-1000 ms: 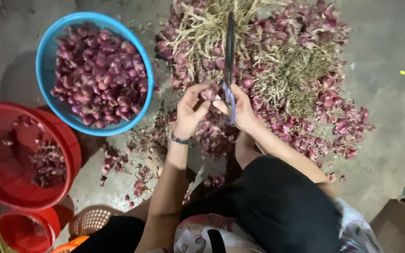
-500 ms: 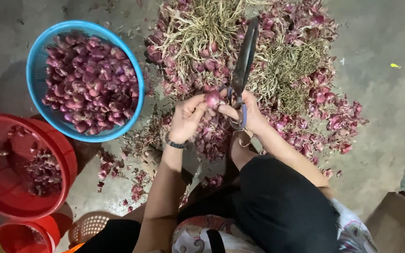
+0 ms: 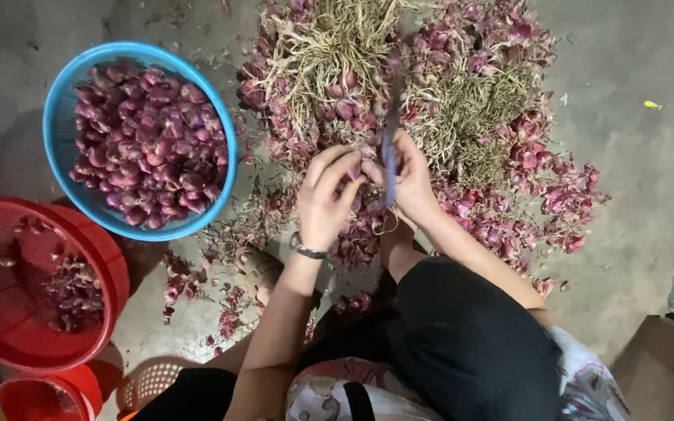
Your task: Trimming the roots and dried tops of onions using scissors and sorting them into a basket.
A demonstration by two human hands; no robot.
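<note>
My left hand and my right hand meet over the near edge of a big heap of red shallots with dry stalks and roots. My left hand's fingers pinch a small shallot between both hands. A pair of scissors with purple-blue handles sits in my right hand, blades pointing away from me and blurred. A bracelet circles my left wrist.
A blue basket full of trimmed shallots stands at the left. A red basket with a few scraps lies nearer, with a smaller red tub below it. Peelings litter the concrete floor. My sandalled foot rests beside them.
The scissors swung from tilted right to nearly upright. My left hand shifted closer against my right hand, fingers folding over the shallot. The camera moved slightly.
</note>
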